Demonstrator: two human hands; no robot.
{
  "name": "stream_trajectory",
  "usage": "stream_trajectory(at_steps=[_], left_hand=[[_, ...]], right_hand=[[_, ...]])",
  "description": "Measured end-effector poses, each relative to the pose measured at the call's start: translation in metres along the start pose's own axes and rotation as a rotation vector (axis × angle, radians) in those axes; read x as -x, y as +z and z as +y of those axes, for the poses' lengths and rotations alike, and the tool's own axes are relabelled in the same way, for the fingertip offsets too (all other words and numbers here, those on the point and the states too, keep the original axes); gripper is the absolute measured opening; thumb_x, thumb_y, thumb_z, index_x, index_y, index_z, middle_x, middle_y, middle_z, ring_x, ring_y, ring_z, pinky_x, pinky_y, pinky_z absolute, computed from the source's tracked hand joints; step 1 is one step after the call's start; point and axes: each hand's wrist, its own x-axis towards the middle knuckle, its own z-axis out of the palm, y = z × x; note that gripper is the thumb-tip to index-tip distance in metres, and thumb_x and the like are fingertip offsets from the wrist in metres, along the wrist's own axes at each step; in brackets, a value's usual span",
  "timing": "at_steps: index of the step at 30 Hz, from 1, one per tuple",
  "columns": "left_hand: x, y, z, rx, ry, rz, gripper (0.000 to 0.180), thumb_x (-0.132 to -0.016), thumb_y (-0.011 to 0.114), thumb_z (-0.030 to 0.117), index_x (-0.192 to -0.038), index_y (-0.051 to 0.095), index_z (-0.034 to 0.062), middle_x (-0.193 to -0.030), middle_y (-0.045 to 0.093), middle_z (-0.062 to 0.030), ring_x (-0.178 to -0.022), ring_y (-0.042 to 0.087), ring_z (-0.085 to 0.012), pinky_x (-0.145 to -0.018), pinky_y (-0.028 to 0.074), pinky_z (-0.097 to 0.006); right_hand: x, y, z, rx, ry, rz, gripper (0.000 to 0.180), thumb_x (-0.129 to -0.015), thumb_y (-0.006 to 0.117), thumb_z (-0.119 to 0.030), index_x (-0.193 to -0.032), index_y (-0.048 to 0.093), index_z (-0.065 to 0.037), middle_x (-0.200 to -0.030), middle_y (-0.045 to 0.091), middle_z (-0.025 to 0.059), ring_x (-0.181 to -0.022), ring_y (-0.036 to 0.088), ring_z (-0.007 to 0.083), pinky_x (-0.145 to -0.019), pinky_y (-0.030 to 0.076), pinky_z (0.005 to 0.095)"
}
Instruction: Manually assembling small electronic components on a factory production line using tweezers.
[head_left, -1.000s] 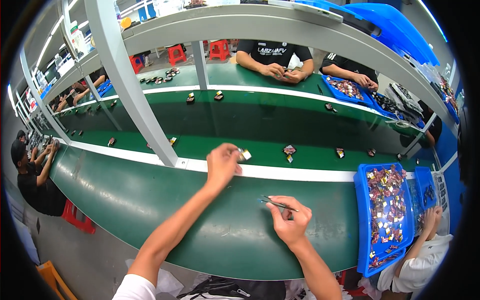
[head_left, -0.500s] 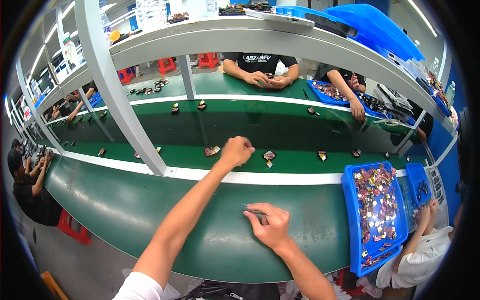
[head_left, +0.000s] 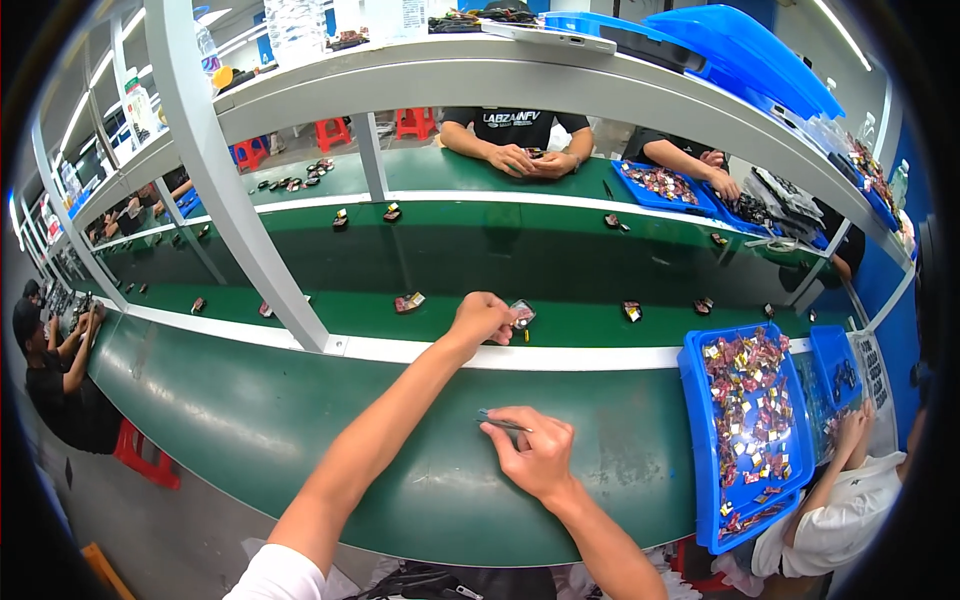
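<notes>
My left hand (head_left: 484, 320) reaches over the white rail to the near side of the green conveyor belt (head_left: 570, 325). Its fingers are closed at the edge of a small black electronic part (head_left: 522, 314) with reddish and yellow-white pieces. A tiny yellow bit (head_left: 526, 337) shows just below that part. Above the green worktop (head_left: 400, 480), my right hand (head_left: 537, 450) grips slim metal tweezers (head_left: 508, 425), their bluish end pointing left. Similar parts lie along the belt, one (head_left: 408, 302) left of my left hand and another (head_left: 632, 311) to the right.
A blue tray (head_left: 705, 480) of small reddish pieces stands on the worktop at the right, beside a smaller blue bin (head_left: 832, 350). A white post (head_left: 235, 190) and overhead shelf (head_left: 420, 85) frame the belt. Co-workers sit across, at the left and at the right.
My left hand has moved right and slightly nearer, onto the electronic part. The parts on the belt sit slightly further left. My right hand keeps the tweezers, almost still.
</notes>
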Motion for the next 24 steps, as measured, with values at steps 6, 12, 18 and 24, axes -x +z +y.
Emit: stream_trajectory(at_steps=[6, 12, 18, 24], left_hand=[[0.071, -0.029, -0.008, 0.442, -0.100, -0.167, 0.043, -0.097, 0.057, 0.002, -0.139, 0.046, -0.0040, -0.095, 0.061, -0.0092, -0.069, 0.055, -0.0120, -0.056, 0.045, -0.026], [0.132, -0.067, -0.019, 0.570, -0.146, -0.260, 0.038, -0.101, 0.056, 0.008, -0.137, 0.049, -0.0005, -0.096, 0.062, -0.0075, -0.074, 0.063, -0.0148, -0.055, 0.047, -0.025], [0.165, -0.074, -0.024, 0.421, -0.108, -0.106, 0.029, -0.098, 0.068, 0.019, -0.118, 0.056, 0.0019, -0.095, 0.068, -0.0110, -0.072, 0.071, -0.0187, -0.052, 0.052, -0.026], [0.180, -0.067, -0.032, 0.338, 0.026, -0.131, 0.039, -0.101, 0.063, 0.014, -0.135, 0.056, -0.0018, -0.092, 0.068, -0.0102, -0.063, 0.070, -0.0170, -0.043, 0.050, -0.023]], right_hand=[[0.004, 0.001, 0.005, -0.039, -0.027, 0.029, 0.019, -0.073, 0.085, -0.003, -0.088, 0.075, -0.007, -0.083, 0.076, 0.0035, -0.039, 0.042, 0.0076, -0.041, 0.034, 0.0247], [0.003, 0.000, -0.003, -0.020, 0.033, -0.020, 0.015, -0.075, 0.084, -0.005, -0.085, 0.073, -0.008, -0.084, 0.076, 0.0042, -0.042, 0.050, 0.0140, -0.043, 0.041, 0.0274], [0.006, -0.001, -0.004, -0.096, 0.137, -0.058, 0.015, -0.076, 0.083, 0.001, -0.087, 0.074, -0.004, -0.081, 0.075, 0.0039, -0.043, 0.042, 0.0020, -0.042, 0.031, 0.0212], [0.007, 0.002, -0.001, -0.513, 0.468, -0.039, 0.016, -0.082, 0.079, 0.004, -0.092, 0.068, 0.004, -0.088, 0.075, 0.0091, -0.053, 0.046, -0.0004, -0.045, 0.032, 0.0176]])
